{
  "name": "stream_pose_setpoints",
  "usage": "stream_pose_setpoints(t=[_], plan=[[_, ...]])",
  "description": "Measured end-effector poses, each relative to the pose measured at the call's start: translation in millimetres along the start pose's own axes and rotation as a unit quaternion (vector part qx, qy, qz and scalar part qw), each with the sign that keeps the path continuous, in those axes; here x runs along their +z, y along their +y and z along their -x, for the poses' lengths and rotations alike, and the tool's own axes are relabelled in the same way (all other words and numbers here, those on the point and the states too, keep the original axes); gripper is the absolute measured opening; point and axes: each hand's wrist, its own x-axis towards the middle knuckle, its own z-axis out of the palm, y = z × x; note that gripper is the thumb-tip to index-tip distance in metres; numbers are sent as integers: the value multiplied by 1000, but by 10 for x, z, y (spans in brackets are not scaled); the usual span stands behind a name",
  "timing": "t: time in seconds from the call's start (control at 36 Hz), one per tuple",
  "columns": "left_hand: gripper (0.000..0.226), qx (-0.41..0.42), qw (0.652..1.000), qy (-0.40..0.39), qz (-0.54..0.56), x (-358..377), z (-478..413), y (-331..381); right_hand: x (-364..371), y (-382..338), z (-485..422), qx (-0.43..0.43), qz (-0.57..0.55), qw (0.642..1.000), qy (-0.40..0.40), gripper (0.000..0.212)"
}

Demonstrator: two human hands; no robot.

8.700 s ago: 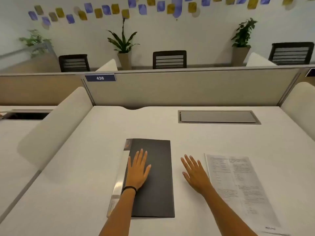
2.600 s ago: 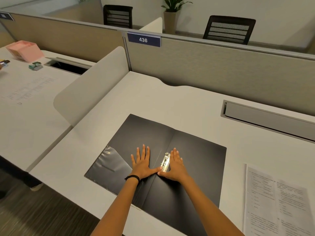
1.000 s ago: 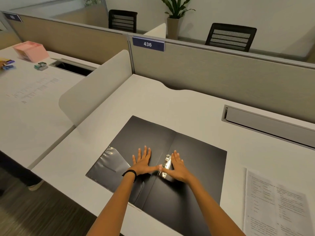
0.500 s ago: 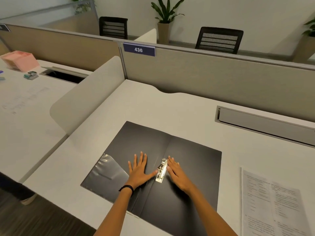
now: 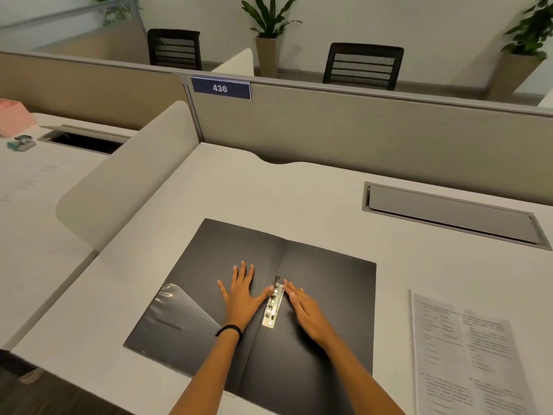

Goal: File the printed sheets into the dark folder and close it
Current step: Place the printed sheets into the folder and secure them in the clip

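The dark folder (image 5: pixel 335 283) lies open flat on the white desk, spine running away from me. A metal clip (image 5: pixel 273 305) sits by the spine on the right half. A clear plastic pocket (image 5: pixel 176 313) covers the lower left corner. My left hand (image 5: pixel 241 295) rests flat on the left half, fingers spread, thumb touching the clip. My right hand (image 5: pixel 305 310) lies flat on the right half just beside the clip. The printed sheets (image 5: pixel 466 354) lie on the desk to the right of the folder, apart from both hands.
A grey cable hatch (image 5: pixel 449 214) is set into the desk at the back right. A curved white divider (image 5: pixel 128 181) stands on the left, a beige partition (image 5: pixel 359 139) behind. The neighbouring desk holds a pink box (image 5: pixel 12 119) and a small stapler-like item (image 5: pixel 21 142).
Since the oldest frame the folder was opened flat. In the last second my right hand slid off the clip to its right side; the left hand stayed flat.
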Motion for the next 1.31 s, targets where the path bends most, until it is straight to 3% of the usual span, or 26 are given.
stream_pose_setpoints(t=[0.22,0.31,0.53,0.61,0.75,0.86,0.94,1.03,1.08,1.19,1.31], plan=[[120,-26,999,2,-32,87,-7,67,-40,17,32,2,26,1000,-11,45],[98,-32,999,2,-32,104,-10,64,-104,104,163,1,53,999,4,46],[66,-63,998,8,27,108,-40,161,-646,244,723,22,11,982,187,39],[53,-67,993,49,86,137,17,419,-947,255,963,35,5,965,261,39],[45,72,988,80,114,397,287,1039,-1314,369,1418,57,72,925,369,40],[44,143,975,3,172,698,583,1497,-1461,563,1722,95,50,911,399,40],[40,173,950,-122,229,854,815,1788,-1525,764,1944,105,23,906,410,41],[43,168,905,-264,288,957,1016,2011,-1566,947,2135,119,16,902,415,43],[47,145,888,-318,298,1015,1104,2142,-1587,1048,2222,130,23,898,419,44],[55,59,864,-369,338,1097,1201,2364,-1614,1207,2306,153,71,900,402,48],[53,15,862,-345,372,1172,1225,2486,-1604,1340,2318,168,138,912,347,52]])
